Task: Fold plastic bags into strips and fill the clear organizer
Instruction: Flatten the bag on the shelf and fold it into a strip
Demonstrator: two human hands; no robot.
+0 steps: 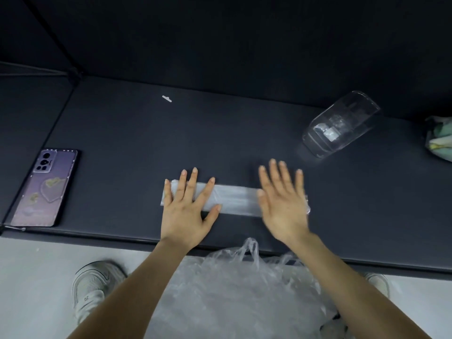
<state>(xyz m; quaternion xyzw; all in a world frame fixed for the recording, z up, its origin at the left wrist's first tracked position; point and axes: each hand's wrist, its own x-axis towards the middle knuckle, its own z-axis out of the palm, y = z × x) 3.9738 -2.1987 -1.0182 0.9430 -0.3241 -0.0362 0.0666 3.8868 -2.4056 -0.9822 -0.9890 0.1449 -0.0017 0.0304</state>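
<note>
A clear plastic bag folded into a long flat strip lies across the dark table near its front edge. My left hand presses flat on the strip's left end with fingers spread. My right hand lies open over the strip's right end, slightly blurred. The clear organizer lies on its side at the back right, with a small folded piece of plastic visible inside. A heap of loose clear plastic bags rests below the table edge, between my arms.
A purple phone lies face down at the table's left edge. A small white scrap sits at the back. A green and white bundle lies at the far right. My shoes stand on the grey floor.
</note>
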